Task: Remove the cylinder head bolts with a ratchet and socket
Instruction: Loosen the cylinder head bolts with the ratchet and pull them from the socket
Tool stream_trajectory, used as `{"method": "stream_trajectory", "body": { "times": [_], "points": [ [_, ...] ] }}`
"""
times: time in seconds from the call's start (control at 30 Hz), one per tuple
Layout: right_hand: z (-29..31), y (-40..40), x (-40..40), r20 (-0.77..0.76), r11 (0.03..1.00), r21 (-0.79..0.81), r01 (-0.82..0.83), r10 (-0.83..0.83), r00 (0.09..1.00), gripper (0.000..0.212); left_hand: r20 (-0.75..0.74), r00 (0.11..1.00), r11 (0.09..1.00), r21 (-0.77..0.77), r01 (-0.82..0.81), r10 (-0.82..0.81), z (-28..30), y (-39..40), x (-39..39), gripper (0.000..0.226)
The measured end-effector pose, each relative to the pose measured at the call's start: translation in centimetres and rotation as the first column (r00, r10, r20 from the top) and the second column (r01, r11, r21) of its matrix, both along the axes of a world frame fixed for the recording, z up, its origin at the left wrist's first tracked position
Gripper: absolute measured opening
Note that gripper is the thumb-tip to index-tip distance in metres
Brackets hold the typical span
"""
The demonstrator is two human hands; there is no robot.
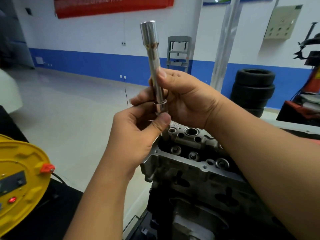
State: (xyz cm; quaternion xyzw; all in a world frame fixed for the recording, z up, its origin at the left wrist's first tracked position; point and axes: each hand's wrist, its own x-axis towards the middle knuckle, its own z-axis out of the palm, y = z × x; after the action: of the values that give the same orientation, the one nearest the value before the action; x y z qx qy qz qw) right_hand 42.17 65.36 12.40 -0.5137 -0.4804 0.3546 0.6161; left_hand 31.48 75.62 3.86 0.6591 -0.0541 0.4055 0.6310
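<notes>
socket on extension (154, 66) upright above cylinder head (194, 163), cable reel (20, 184) left, tyre stack (252, 92) behind right

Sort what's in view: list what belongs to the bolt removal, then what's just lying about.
In the job: socket and extension, right hand, left hand, cylinder head.
Lying about: yellow cable reel, stacked tyres, grey press frame.

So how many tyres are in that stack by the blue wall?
3 clearly: top tyre, middle tyre, and a lower tyre in one stack on the right. A fourth may sit at the bottom, partly hidden by the right arm.
</notes>
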Motion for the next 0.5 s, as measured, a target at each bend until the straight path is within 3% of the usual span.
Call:
{"method": "stream_trajectory", "body": {
  "times": [0.1,0.37,0.5],
  "points": [
    [-0.09,-0.21,0.32,0.027,1.0,-0.019,-0.01,0.011,1.0,0.022,-0.038,0.994,0.995,0.001,0.098,-0.098,-0.08,0.5,-0.23,0.022],
    [-0.08,0.06,-0.07,0.02,0.999,-0.028,-0.02,0.021,1.0,0.027,0.063,0.997,0.994,-0.102,-0.047,0.053,-0.04,-0.12,0.2,0.02],
    [0.14,0.3,-0.13,0.029,1.0,0.008,0.026,-0.026,0.999,0.02,0.065,0.998,0.999,-0.048,0.02,-0.017,0.22,-0.42,0.12,0.023]
  ]
}}
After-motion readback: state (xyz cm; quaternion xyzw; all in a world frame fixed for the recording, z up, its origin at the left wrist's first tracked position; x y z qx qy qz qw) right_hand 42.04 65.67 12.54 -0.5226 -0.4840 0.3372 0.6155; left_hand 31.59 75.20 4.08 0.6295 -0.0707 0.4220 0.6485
